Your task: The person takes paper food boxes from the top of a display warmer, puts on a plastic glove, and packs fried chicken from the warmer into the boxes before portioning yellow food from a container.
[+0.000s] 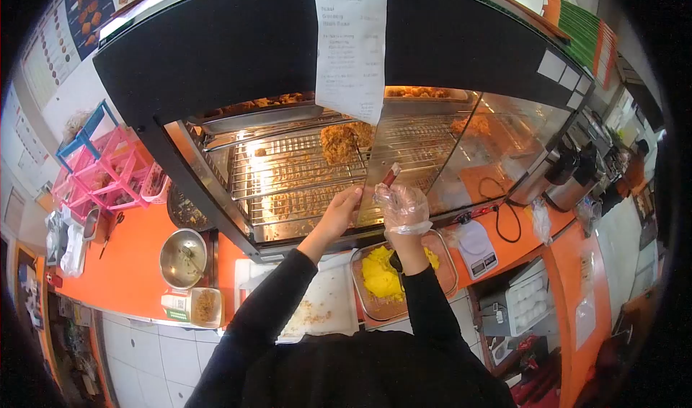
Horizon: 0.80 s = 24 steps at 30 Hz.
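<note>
My left hand (339, 217) is bare, its fingers closed at the edge of the glass sliding door (418, 145) of a lit food warmer. My right hand (404, 207), in a clear plastic glove, grips a utensil with a reddish-brown handle (391, 174); its working end is hard to make out through the glass. Beyond the hands, a piece of fried chicken (344, 143) lies on the wire rack (281, 166) inside the warmer. Below my right forearm stands a metal tray (448, 285) with yellow rice (382, 272) in it.
A white cutting board (317, 293) with crumbs lies before the warmer. Left of it are a steel bowl (183, 258), a food box (205, 307) and pink baskets (108, 170). A kitchen scale (476, 248) sits right. A long receipt (351, 44) hangs over the opening.
</note>
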Each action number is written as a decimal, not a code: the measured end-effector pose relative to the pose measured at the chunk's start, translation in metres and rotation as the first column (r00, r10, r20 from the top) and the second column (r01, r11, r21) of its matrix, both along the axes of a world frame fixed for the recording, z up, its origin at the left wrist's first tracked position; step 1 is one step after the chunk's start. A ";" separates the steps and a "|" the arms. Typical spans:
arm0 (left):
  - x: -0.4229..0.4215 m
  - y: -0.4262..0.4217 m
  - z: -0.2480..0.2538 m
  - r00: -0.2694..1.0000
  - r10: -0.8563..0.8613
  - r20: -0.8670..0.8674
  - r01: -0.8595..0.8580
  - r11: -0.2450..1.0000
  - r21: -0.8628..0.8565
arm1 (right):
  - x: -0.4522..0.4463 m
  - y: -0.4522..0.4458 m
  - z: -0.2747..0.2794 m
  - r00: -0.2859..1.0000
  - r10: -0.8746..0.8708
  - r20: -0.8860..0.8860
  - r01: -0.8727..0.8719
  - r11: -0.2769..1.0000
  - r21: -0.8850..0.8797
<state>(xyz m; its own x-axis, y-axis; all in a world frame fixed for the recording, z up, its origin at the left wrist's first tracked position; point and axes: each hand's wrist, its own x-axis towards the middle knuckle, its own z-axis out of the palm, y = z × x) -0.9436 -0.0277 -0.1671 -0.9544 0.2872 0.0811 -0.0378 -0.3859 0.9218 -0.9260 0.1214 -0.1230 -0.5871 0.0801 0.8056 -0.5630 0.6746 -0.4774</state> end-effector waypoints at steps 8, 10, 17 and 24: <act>-0.033 -0.012 -0.014 0.968 -0.250 0.029 0.249 0.968 0.040 | 0.000 0.001 0.007 0.995 0.055 -0.082 -0.050 0.997 0.056; -0.037 -0.014 -0.011 0.951 -0.296 0.094 0.292 0.955 0.054 | 0.000 0.000 0.007 0.995 0.032 -0.097 -0.024 0.996 0.082; -0.061 -0.021 -0.021 0.890 -0.445 0.103 0.443 0.896 0.046 | 0.009 -0.009 0.004 0.997 -0.077 -0.020 0.080 0.983 0.163; -0.067 -0.023 -0.014 0.855 -0.496 0.148 0.505 0.863 -0.021 | 0.014 -0.011 -0.021 0.968 -0.200 0.149 0.153 0.947 0.281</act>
